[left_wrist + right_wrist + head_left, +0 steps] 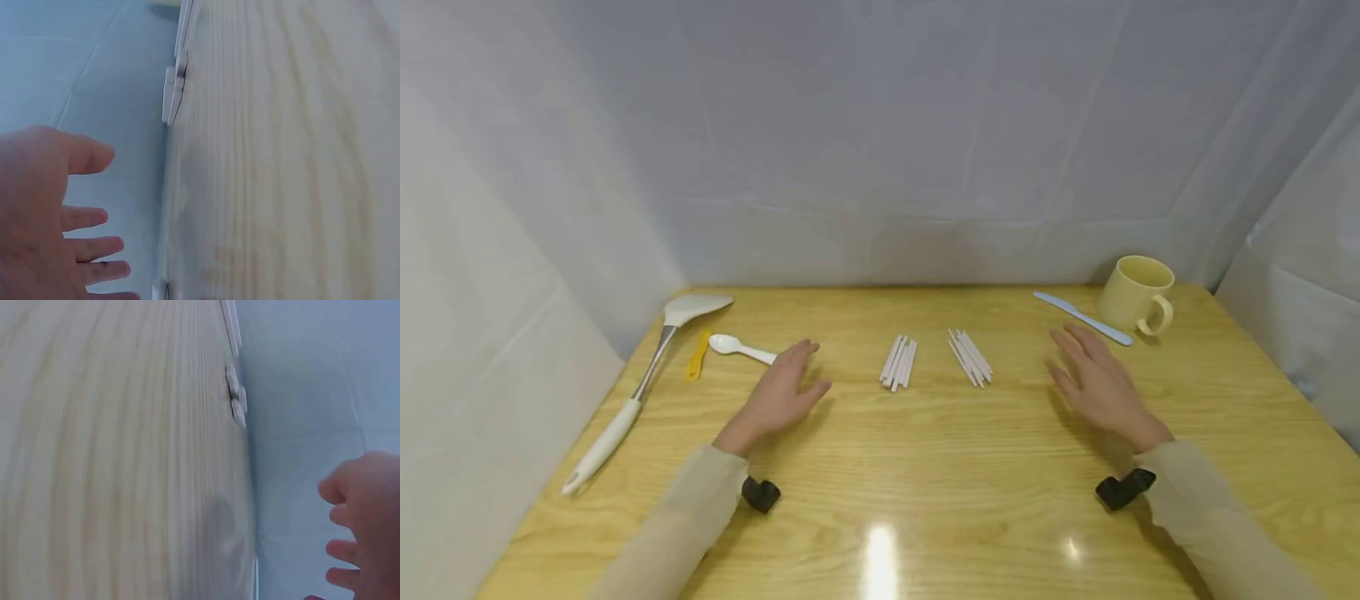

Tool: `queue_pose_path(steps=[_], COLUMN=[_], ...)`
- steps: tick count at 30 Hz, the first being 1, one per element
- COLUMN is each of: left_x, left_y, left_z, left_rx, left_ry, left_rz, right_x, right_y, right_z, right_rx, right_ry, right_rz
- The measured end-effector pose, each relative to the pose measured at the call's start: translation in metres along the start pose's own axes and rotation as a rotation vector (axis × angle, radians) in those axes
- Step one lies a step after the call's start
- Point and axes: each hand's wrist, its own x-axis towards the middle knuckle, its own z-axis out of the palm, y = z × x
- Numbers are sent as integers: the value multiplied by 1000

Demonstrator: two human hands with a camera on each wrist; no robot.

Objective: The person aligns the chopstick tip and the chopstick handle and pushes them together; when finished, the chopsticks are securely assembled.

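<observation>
Left hand [773,396] released, fingers extended, hiding handle end of white spoon [736,346] in head view; contact unclear. Right hand [1105,387] likewise released, fingers apart, near blue knife [1078,316]. Between hands, two stick bundles: left bundle [898,364], right bundle [970,358]. Outward: yellow mug [1122,298] beside knife; small yellow utensil [698,356] left of spoon; long white-handled utensil [606,442] along left edge of wooden table [940,475].
</observation>
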Motion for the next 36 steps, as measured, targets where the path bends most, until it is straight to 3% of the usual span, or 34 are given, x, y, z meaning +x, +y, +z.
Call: queue_pose_path(steps=[7,14,23,27,31,36], left_x=[13,22,35,40,48,54], left_y=[21,29,35,39,45,47], left_z=[15,32,45,51,57,63], left_rx=[-151,-340,-370,-361,-336,-341], left_ry=[18,-9,23,68,102,109], left_rz=[-8,-108,-185,-212,-227,-231], right_x=[7,13,31,36,41,46], right_y=[-18,-35,-45,-46,-47,-48], right_z=[12,25,45,54,58,67], right_rx=[198,216,293,303,311,366], right_ry=[-9,32,30,32,46,29], right_rz=[107,94,22,11,33,121])
